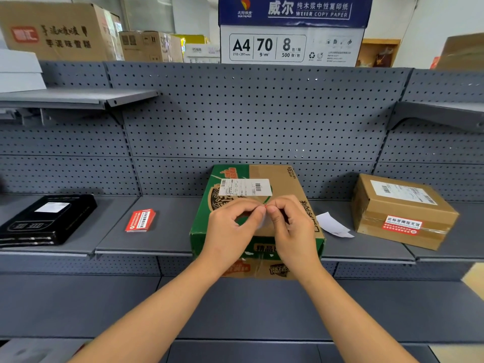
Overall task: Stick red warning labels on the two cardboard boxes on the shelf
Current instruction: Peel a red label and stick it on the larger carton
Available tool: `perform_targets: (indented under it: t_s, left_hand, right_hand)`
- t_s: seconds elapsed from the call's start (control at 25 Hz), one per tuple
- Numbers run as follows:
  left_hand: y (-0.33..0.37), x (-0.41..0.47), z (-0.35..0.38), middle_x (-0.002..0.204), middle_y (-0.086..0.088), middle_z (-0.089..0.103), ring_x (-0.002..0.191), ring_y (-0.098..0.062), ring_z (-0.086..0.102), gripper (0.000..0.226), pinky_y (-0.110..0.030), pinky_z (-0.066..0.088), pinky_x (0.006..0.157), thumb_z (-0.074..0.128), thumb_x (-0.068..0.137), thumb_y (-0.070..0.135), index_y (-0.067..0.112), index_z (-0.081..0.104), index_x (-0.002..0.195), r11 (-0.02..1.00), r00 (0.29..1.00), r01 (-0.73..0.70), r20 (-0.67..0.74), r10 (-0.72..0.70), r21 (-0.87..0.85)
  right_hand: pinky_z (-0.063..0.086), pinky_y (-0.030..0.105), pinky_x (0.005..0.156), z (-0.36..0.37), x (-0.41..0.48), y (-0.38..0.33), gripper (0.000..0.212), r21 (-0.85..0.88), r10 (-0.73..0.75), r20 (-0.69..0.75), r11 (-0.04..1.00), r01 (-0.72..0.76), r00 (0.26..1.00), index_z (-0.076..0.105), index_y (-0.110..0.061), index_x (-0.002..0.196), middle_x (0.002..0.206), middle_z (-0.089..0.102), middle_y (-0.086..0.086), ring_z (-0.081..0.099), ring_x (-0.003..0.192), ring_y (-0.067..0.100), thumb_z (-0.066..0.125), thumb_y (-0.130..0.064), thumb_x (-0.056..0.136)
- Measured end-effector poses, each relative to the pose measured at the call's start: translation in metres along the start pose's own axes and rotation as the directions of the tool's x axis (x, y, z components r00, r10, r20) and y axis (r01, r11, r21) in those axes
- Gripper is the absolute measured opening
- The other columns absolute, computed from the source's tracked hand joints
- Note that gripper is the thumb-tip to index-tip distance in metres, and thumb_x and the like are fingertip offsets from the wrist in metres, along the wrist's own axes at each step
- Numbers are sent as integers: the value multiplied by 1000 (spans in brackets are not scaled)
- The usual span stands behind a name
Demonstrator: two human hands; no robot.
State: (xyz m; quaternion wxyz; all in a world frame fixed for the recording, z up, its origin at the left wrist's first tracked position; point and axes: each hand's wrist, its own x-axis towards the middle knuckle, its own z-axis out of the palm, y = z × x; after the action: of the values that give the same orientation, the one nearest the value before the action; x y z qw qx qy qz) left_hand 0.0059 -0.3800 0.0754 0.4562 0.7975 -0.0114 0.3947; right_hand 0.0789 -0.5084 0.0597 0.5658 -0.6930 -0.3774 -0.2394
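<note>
Red label: a small sticker [265, 206] pinched between both hands above the green box; only a sliver of red edge shows at the fingertips, and pale backing seems to hang below it.
Left hand [233, 226]: closed in a pinch, thumb and forefinger on the sticker's left side.
Right hand [290, 226]: closed in a matching pinch on the right side, fingertips touching those of the left.
Step in hand: apparently peeling the label off its backing, judging by the nail-to-nail grip.
Doing it well: split one corner cleanly, peel slowly so the label does not curl onto itself, and keep fingers off the adhesive; then lay it flat on bare cardboard and smooth from one edge, clear of the shipping label.
Green box [258, 205]: on the shelf directly under the hands, white shipping label [245, 187] on top, no red label visible on it.
Brown box [403, 210]: to the right on the same shelf, already bearing a red warning label [402, 225] on its front face.
White backing scrap [334, 225]: lying between the two boxes.
Label stack [141, 220]: spare red labels to the left of the green box.
Shelf [157, 231]: grey metal with pegboard behind.
</note>
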Motion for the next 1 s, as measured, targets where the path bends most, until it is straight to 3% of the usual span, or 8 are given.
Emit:
perform_targets:
  t_s: [0.2, 0.36, 0.56, 0.68, 0.8, 0.88, 1.0]
  left_hand:
    - [1, 1, -2, 95, 10, 77, 95, -5, 71, 12, -20, 55, 86, 70, 95, 11, 17, 81, 95, 996, 998, 62, 19, -61, -59]
    - [2, 2, -3, 94, 4, 79, 93, -7, 71, 13, -17, 53, 84, 68, 97, 10, 12, 81, 97, 969, 987, 162, 49, -155, -184]
    - [5, 6, -1, 93, 6, 78, 89, 0, 69, 14, -14, 52, 81, 65, 99, 15, 12, 79, 99, 946, 969, 244, 19, -246, -212]
    - [-1, 15, 2, 90, 7, 75, 87, -2, 67, 16, -23, 55, 82, 61, 101, 19, 15, 76, 97, 914, 941, 324, -13, -337, -244]
    - [-12, 24, 3, 104, -4, 76, 104, -25, 71, 19, -44, 59, 91, 58, 102, 23, 14, 74, 101, 809, 884, 424, -9, -468, -407]
    - [-16, 30, 2, 116, -12, 73, 112, -30, 70, 19, -45, 61, 90, 54, 105, 18, 8, 71, 105, 735, 850, 451, -9, -527, -506]
    - [-15, 34, -4, 120, -16, 72, 112, -28, 70, 21, -37, 64, 79, 49, 108, 14, 0, 64, 110, 614, 814, 473, 47, -579, -632]
  right_hand:
    - [41, 12, 78, 1, 1, -3, 22, 0, 4, -5, 1000, -4, 1000, 61, -25, 91, 91, 57, -15, 56, 87, 1, 59, -5, 101]
    - [40, 11, 79, 2, 2, -6, 21, 16, 8, 22, 1000, -8, 1000, 61, -21, 91, 92, 57, -12, 55, 88, 0, 58, -3, 101]
    - [42, 15, 79, 2, 3, -7, 17, 62, 30, 67, 997, -35, 997, 60, -14, 90, 93, 56, -8, 56, 88, 7, 55, -4, 103]
    - [47, 24, 75, -1, 4, -7, 18, 130, 148, 78, 979, -157, 986, 60, -13, 87, 91, 59, -4, 56, 84, 14, 54, -6, 103]
    - [49, 29, 75, -8, 8, -6, 19, 204, 317, 75, 923, -326, 945, 61, -12, 87, 90, 64, -4, 58, 79, 15, 51, -6, 103]
    - [53, 34, 82, -12, 11, 0, 22, 280, 430, 90, 855, -437, 898, 62, -10, 86, 96, 71, -5, 63, 81, 16, 49, -7, 103]
    - [54, 47, 93, -20, 19, 8, 37, 457, 531, 143, 713, -532, 835, 67, -15, 76, 106, 77, 6, 66, 93, 24, 45, -9, 106]
